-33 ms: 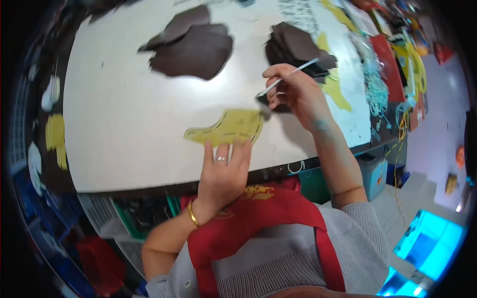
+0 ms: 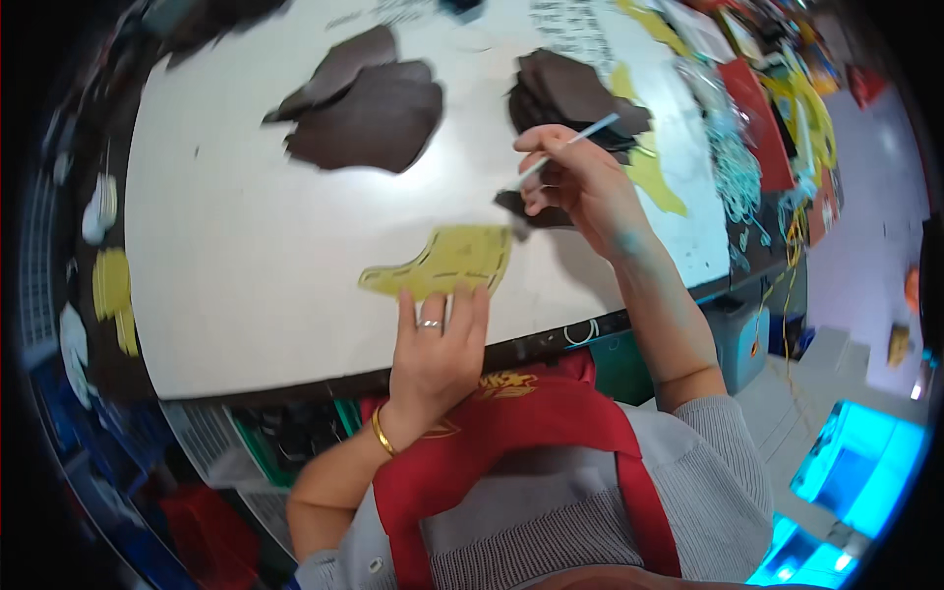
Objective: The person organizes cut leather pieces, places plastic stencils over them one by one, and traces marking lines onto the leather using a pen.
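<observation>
My left hand (image 2: 440, 339) lies with its fingers stretched out on the lower edge of a yellow card pattern (image 2: 454, 258) with dark dashes along its outline, pressing it on the white tabletop. Above and to the right, my right hand (image 2: 575, 187) is closed round a slim white pen-like stick (image 2: 590, 128), which slants up to the right. Just under its fingers is a small dark piece (image 2: 509, 203), blurred; I cannot tell whether the hand holds it. Farther back lie two piles of dark brown leather-like pieces, one at the left (image 2: 369, 116) and one at the right (image 2: 560, 90).
More yellow card cut-outs (image 2: 657, 177) lie by the right pile. Along the right edge are a tangle of pale green cord (image 2: 733, 162), a red flat item (image 2: 757, 123) and mixed clutter. A grey bin (image 2: 739, 339) stands below the table's right corner; crates sit under its front edge.
The whole view has shifted and tilted slightly. Both hands keep nearly the same places relative to the yellow pattern and the table.
</observation>
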Tool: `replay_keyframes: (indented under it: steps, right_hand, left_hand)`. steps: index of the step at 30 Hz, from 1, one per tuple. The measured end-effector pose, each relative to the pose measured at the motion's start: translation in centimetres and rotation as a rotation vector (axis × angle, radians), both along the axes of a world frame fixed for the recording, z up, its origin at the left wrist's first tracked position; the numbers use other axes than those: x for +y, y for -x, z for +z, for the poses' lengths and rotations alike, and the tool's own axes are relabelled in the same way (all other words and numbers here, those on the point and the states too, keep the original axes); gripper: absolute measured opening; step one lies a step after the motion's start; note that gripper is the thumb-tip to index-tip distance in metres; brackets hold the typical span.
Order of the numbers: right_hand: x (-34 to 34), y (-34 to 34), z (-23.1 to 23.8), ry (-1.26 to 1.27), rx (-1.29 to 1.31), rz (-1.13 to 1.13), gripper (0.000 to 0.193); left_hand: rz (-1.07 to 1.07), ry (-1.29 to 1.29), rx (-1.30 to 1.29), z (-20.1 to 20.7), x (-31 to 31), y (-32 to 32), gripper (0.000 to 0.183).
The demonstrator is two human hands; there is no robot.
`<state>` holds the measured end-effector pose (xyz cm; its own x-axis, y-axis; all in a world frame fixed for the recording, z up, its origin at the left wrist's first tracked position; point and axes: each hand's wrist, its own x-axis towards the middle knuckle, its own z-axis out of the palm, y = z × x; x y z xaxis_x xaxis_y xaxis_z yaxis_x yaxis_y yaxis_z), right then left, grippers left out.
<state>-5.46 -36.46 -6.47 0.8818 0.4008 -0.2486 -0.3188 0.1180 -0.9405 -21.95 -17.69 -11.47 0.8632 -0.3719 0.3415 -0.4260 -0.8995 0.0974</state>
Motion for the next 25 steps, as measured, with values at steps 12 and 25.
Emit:
replay_keyframes:
  steps: [12, 25]
  right_hand:
    - [-10.5, -12.3, 7.9, -0.199, -0.23, -0.547, 0.029]
    - [-15.2, -13.8, 13.1, -0.567, -0.274, -0.676, 0.027]
  left_hand:
    - [-0.055, 0.042, -0.015, 0.2, -0.6, 0.0, 0.037]
    - [-0.038, 0.058, 0.024, 0.7, -0.8, 0.3, 0.041]
